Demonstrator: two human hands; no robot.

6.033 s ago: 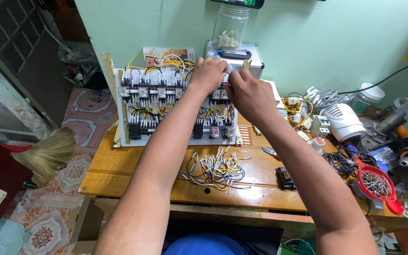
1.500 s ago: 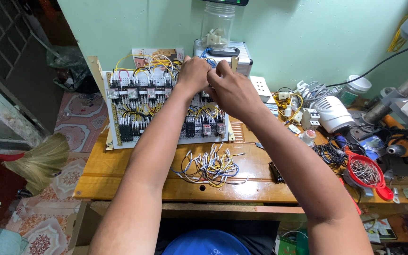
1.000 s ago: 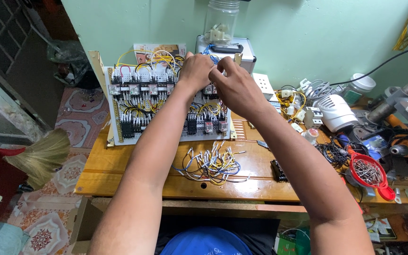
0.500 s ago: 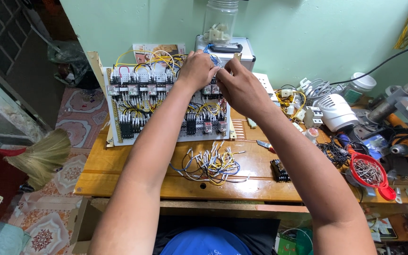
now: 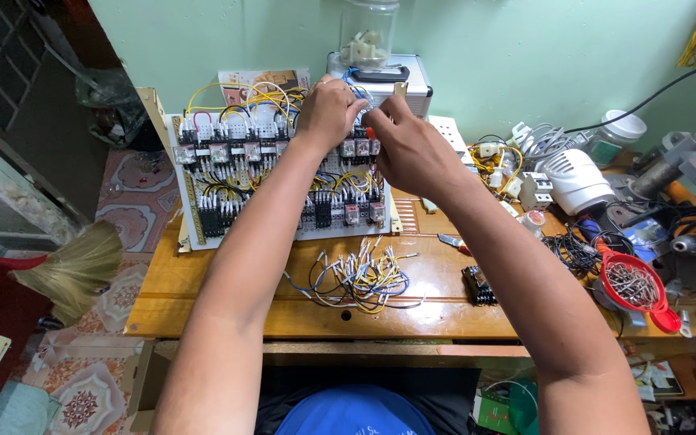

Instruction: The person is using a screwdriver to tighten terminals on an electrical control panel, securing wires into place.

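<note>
Workbench [image 5: 203, 310] of orange-brown wood carries everything, and places below are told from the relay control panel [image 5: 275, 181], a white board leaning upright toward the back of the bench, packed with rows of relays and looped yellow, black and blue wires.

Behind the panel's upper right corner sits a silver metal case [image 5: 396, 76] with a clear plastic jar [image 5: 369, 32] on top of it. Right of the panel, well apart, lie a white domed lamp housing [image 5: 577, 181], a tangle of black cable [image 5: 577, 250] and a red strainer [image 5: 636, 282] holding small metal parts. In front of the panel, near its lower edge, lies a loose bundle of cut wires [image 5: 360, 278] in yellow, white, blue and black with bare ferrule ends. Right of that bundle rests a small black relay block [image 5: 479, 286]. Left of the panel, down on the tiled floor, lies a straw broom [image 5: 74, 270].

Both hands meet at the panel's upper right corner, close together and almost touching. The left hand [image 5: 330, 109] is curled with its fingers pinched at a blue wire by the top row of relays. The right hand [image 5: 412, 149] is closed around a small tool with a red-orange handle [image 5: 370, 134], its tip pointed at the same relays; what the tip touches cannot be told.
</note>
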